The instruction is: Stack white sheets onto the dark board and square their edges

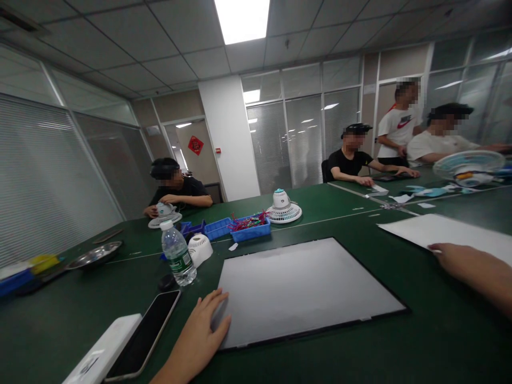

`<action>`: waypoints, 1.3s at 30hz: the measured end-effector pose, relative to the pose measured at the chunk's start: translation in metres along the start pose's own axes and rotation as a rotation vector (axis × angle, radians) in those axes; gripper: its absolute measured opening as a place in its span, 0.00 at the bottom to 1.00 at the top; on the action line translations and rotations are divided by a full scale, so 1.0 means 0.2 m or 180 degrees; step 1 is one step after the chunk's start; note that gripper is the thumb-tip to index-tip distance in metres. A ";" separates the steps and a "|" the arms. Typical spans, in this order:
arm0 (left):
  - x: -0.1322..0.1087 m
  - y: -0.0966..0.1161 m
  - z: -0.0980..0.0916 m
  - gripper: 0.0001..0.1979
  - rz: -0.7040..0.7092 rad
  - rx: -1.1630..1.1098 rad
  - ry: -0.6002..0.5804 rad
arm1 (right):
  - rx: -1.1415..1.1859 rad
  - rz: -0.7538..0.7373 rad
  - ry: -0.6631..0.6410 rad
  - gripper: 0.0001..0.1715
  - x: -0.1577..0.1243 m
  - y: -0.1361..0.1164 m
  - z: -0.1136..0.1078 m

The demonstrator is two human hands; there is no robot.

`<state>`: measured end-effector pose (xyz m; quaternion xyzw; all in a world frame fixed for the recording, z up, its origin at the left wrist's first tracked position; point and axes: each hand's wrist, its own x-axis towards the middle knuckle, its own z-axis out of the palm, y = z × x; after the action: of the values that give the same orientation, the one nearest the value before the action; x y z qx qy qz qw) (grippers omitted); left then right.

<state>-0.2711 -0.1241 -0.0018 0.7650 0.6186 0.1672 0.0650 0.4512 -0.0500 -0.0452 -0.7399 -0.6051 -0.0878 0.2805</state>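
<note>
A flat grey panel with a thin black frame [312,288] lies on the green table in front of me. My left hand [206,328] rests at its left edge, fingers apart and touching the surface. Off to the right, my right hand [466,266] pinches the near edge of a white sheet [444,232], thumb above it; the fingers underneath are hidden. The sheet's far right part runs out of view. Between panel and sheet a strip of green table shows.
Left of the panel are a water bottle [178,256], a smartphone [148,333], a white box [106,349] and a white fan housing [200,249]. Beyond stand a blue bin of wires [251,230] and a small fan [282,208]. Several people are around the table's far side.
</note>
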 end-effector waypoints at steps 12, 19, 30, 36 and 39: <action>-0.01 0.00 -0.01 0.26 0.0124 0.0349 -0.0186 | -0.0645 -0.1798 -0.0299 0.25 -0.28 -0.98 -0.10; 0.00 0.02 -0.02 0.28 0.0131 0.0281 -0.0208 | 0.0148 -0.3085 -0.0815 0.23 -0.64 -1.51 -0.09; 0.00 0.01 0.02 0.27 0.0177 0.0228 -0.0144 | -0.0235 -0.1468 -0.0572 0.29 -0.35 -1.15 -0.07; -0.02 0.01 0.01 0.29 0.0020 0.0070 -0.0271 | -0.0117 -0.0694 -0.0984 0.30 -0.23 -0.90 -0.04; -0.03 0.00 0.02 0.29 0.0063 -0.0103 -0.0253 | -0.0058 -0.0767 -0.0991 0.31 -0.25 -0.94 -0.03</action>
<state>-0.2710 -0.1300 -0.0068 0.7759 0.6051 0.1473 0.1002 0.2617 -0.0747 -0.0053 -0.6693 -0.7245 -0.0107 0.1643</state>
